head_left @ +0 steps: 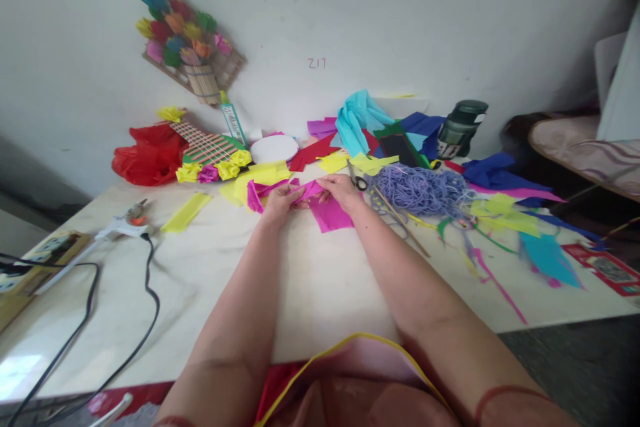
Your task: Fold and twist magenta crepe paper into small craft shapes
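Observation:
A strip of magenta crepe paper (306,193) is stretched between my two hands, just above the table. My left hand (281,203) pinches it at one end, with a crumpled part sticking out to the left. At the other end, the fingers of my right hand (341,189) close on the strip. Beneath my right hand lies a flat magenta crepe paper piece (331,216). Yellow crepe paper (263,177) rests behind my left hand. Scissors with black handles (359,182) lie just beyond my right hand.
A tangle of lavender cord (423,190) and a dark green bottle (463,128) are on the right. A glue gun (131,220), a power strip (40,260) and a black cable (153,280) occupy the left. A paper-flower piece (213,150) lies near the wall.

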The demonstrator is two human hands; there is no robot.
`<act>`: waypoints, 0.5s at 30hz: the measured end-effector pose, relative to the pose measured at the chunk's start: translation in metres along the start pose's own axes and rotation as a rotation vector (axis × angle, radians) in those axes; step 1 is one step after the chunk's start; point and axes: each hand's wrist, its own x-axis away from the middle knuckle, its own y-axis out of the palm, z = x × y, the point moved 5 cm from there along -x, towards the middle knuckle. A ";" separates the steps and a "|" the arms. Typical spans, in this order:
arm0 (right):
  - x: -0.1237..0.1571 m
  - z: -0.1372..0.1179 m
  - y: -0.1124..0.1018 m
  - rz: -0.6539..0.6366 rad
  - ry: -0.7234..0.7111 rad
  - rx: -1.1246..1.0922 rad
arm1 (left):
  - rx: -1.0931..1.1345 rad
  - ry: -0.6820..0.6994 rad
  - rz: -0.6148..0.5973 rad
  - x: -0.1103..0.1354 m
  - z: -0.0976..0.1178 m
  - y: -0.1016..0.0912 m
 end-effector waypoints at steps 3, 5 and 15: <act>0.001 0.002 0.001 -0.069 0.048 -0.045 | -0.019 0.011 -0.009 0.001 0.002 0.002; 0.003 0.003 0.003 -0.121 0.094 -0.048 | -0.034 0.020 -0.030 0.002 0.003 0.004; 0.004 0.003 0.008 -0.131 0.063 -0.058 | 0.025 0.031 -0.067 0.005 0.005 0.005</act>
